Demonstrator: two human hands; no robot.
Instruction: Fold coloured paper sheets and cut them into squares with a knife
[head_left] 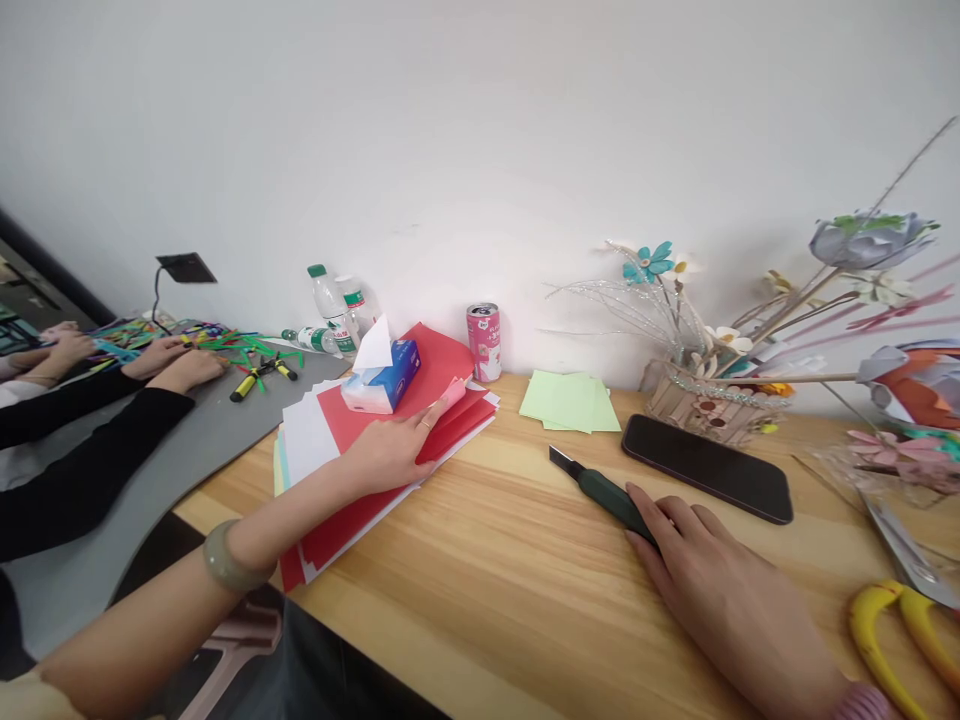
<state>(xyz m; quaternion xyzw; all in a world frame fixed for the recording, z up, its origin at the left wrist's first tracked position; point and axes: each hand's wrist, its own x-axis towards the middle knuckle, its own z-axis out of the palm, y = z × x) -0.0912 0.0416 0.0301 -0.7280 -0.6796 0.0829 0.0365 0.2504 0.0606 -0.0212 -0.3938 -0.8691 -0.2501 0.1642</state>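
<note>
My right hand (705,570) is closed around the dark green handle of a craft knife (611,498), low over the wooden table. The knife's blade is exposed and points to the upper left. My left hand (394,445) lies stretched out over a stack of red paper (352,520) and white sheets. Its fingertips reach a small pink piece (454,390) whose kind I cannot make out. The thumb is spread away from the other fingers. Right of the stack, light green paper squares (566,400) lie overlapping near the wall.
On the stack stands a blue tissue box (401,372), with a pink can (484,345) behind. At right are a black phone (705,468), a basket of craft flowers (694,405) and yellow-handled scissors (874,610). Other people's hands (187,370) work at the grey table, left.
</note>
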